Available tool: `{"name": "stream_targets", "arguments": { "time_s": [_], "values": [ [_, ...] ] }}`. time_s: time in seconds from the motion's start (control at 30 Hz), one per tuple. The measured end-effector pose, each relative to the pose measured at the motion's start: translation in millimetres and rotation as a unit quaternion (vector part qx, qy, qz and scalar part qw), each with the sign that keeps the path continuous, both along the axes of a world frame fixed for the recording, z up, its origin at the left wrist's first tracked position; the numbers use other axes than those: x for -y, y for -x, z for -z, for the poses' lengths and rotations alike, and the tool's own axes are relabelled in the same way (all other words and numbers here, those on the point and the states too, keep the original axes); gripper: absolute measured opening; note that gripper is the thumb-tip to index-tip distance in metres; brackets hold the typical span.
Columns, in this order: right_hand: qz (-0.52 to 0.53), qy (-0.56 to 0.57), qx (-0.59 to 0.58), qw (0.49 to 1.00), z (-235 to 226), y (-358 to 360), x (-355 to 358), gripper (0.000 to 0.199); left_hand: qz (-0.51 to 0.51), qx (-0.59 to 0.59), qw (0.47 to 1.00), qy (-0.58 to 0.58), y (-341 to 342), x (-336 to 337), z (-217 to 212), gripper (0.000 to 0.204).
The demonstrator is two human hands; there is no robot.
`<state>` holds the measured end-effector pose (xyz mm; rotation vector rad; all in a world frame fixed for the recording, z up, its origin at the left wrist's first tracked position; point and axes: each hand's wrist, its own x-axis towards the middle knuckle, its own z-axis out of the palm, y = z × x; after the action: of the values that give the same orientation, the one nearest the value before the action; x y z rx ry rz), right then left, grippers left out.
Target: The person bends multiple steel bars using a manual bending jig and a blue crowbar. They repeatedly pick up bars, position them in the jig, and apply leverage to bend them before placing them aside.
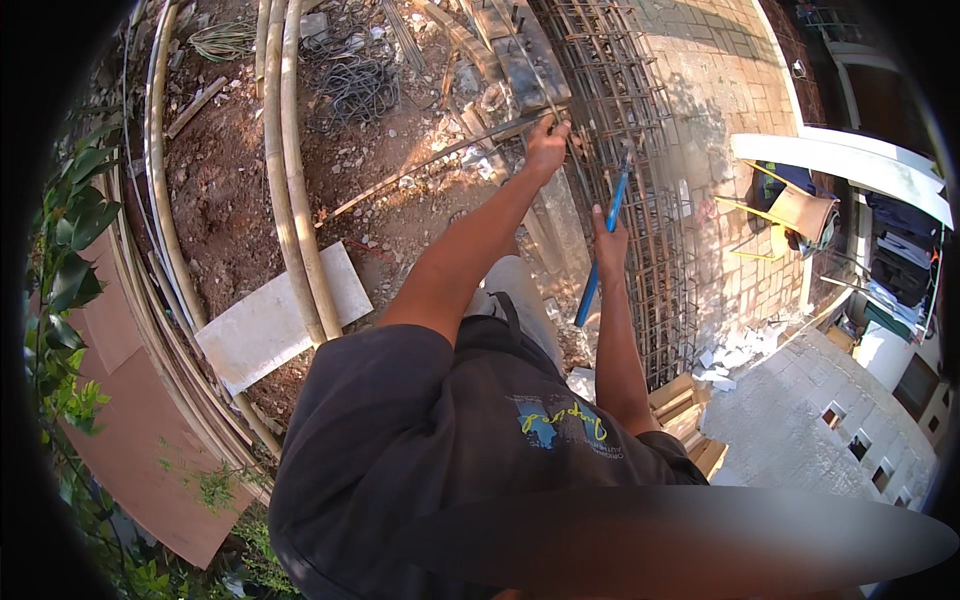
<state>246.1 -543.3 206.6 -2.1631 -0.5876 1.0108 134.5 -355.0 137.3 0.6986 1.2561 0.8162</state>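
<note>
My left hand (546,146) is closed at the end of a long thin rod (430,163) beside a dark block-like piece (535,70). The rod slants down to the left over the soil. My right hand (609,243) grips a long blue-handled tool (615,198), its narrow metal head pointing away from me. That head lies over a long rebar cage (655,240) of rusty bars and ties. Exactly what the tool's head touches is too small to make out.
Long bamboo poles (283,170) lie to the left, over a pale board (255,335). Coiled dark wire (360,85) rests on rubble. Right of the cage are brick paving (690,60), a yellow-framed item (780,215) and wooden pieces (690,410).
</note>
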Motion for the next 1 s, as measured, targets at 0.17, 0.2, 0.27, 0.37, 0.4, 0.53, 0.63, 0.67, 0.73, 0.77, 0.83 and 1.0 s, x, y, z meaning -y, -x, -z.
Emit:
{"name": "stream_targets", "arguments": {
  "time_s": [0.17,0.2,0.27,0.37,0.4,0.53,0.63,0.67,0.73,0.77,0.83,1.0],
  "values": [
    [0.018,-0.026,-0.038,0.999,4.8,-1.8,1.5,0.042,0.094,0.024,0.994,-0.048,-4.1,-6.1,5.5,0.065],
    [0.031,0.003,-0.039,0.999,7.4,-2.8,0.6,0.041,0.106,0.093,0.990,-0.026,-5.3,-8.0,6.9,0.068],
    [0.009,-0.010,-0.034,0.999,14.4,-4.1,-2.1,0.041,0.110,-0.034,0.993,-0.021,-6.6,-11.2,9.7,0.065],
    [-0.001,0.021,-0.041,0.999,27.6,-4.9,-7.3,0.041,0.177,-0.139,0.973,0.055,-1.7,-4.9,13.7,0.055],
    [0.000,0.040,-0.043,0.998,32.1,-5.1,-9.2,0.042,0.210,-0.110,0.968,0.079,0.3,-1.3,14.7,0.053],
    [0.010,0.023,-0.091,0.996,47.0,-4.2,-15.5,0.041,0.241,-0.030,0.962,0.125,5.8,30.0,21.0,0.047],
    [0.018,0.075,-0.063,0.995,55.5,-2.8,-21.8,0.043,0.233,-0.036,0.958,0.162,-1.5,49.5,33.3,0.041],
    [0.012,0.064,-0.065,0.996,58.0,-1.6,-23.3,0.043,0.223,-0.059,0.964,0.130,-5.5,52.9,38.6,0.041],
    [-0.003,0.013,-0.102,0.995,62.4,0.7,-27.6,0.042,0.216,-0.105,0.966,0.091,-13.0,56.9,48.9,0.040],
    [0.010,0.028,-0.115,0.993,64.6,2.0,-29.8,0.042,0.213,-0.127,0.965,0.086,-15.4,56.9,53.4,0.040],
    [0.004,0.002,-0.133,0.991,68.9,5.1,-33.3,0.041,0.205,-0.171,0.961,0.068,-17.1,54.1,59.0,0.040],
    [0.030,0.007,-0.103,0.994,76.6,10.6,-33.8,0.045,0.215,-0.176,0.959,0.053,-9.4,52.0,51.8,0.043]
  ]
}}
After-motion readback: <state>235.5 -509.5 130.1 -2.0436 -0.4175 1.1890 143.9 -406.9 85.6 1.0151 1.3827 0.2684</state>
